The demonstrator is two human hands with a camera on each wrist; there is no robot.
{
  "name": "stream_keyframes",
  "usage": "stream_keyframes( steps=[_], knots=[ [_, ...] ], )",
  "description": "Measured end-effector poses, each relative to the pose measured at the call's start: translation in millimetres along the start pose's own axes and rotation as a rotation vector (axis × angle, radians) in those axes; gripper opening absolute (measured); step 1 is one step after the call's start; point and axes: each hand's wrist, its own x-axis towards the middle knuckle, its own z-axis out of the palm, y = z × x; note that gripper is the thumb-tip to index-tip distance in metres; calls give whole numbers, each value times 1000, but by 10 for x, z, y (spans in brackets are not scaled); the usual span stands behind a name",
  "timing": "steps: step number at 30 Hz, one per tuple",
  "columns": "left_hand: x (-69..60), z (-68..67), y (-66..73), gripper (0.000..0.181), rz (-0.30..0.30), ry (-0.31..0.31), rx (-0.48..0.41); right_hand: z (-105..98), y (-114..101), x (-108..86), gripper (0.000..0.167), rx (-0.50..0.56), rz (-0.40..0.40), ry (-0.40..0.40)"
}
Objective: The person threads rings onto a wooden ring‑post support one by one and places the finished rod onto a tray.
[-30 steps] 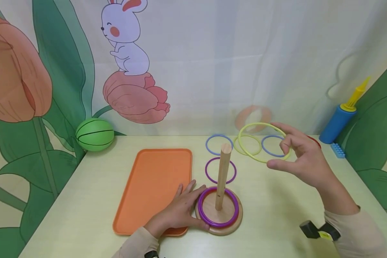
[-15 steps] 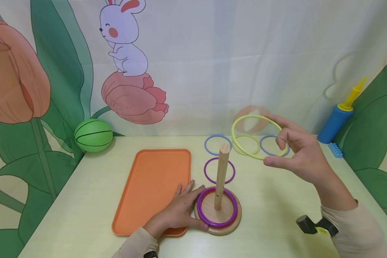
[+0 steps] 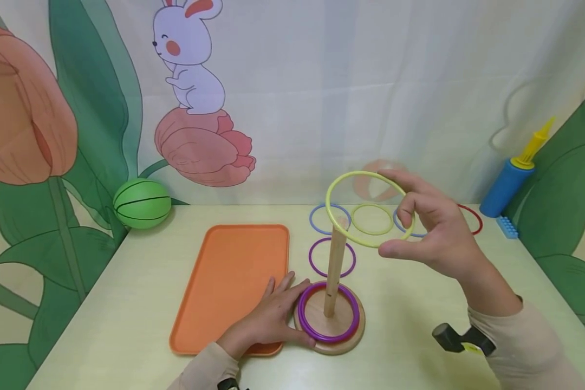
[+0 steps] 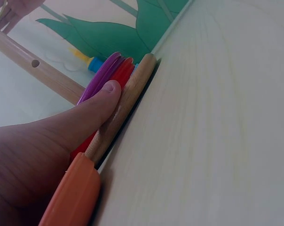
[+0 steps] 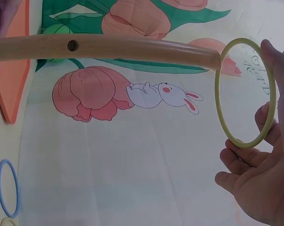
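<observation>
In the head view my right hand (image 3: 431,230) holds a yellow ring (image 3: 330,203) in the air by its right side, between thumb and fingers. The ring is tilted; its near left edge overlaps the top of the wooden peg (image 3: 336,271). In the right wrist view the yellow ring (image 5: 218,101) appears beside the peg's tip. My left hand (image 3: 268,319) grips the left side of the round wooden base (image 3: 343,346), thumb and forefinger spread along its rim. Around the peg's foot lie purple rings (image 3: 357,319), with red rings (image 4: 122,70) beneath them in the left wrist view.
Behind the peg lie a purple ring (image 3: 355,260), two blue rings (image 3: 311,219), a yellow ring (image 3: 391,218) and a red ring (image 3: 481,222). An orange tray (image 3: 239,271) sits left. Farther back are a green ball (image 3: 142,203), a blue-yellow pump (image 3: 507,187) and a blue block (image 3: 508,227).
My right hand has moved left with the yellow ring, bringing it over the peg's top. The red ring at the back right is now more visible. My left hand has stayed on the base.
</observation>
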Motion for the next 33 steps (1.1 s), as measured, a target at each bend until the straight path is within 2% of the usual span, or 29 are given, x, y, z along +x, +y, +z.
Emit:
stream_keyframes(
  steps=[4,10,17,26,33],
  knots=[
    [4,1,2,119,-3,-4,0,43,-11,-10,49,-3,-11,-7],
    [10,-7,10,120,-6,-3,7,91,-39,-108,54,-145,58,-4],
    [9,-8,14,119,-3,-2,10,148,31,-216,56,-270,48,-38],
    [9,-5,3,119,-8,-2,6,218,133,-382,55,-300,95,-47],
    [-3,-14,16,118,-5,-5,3,291,213,-474,54,-299,79,-57]
  ],
)
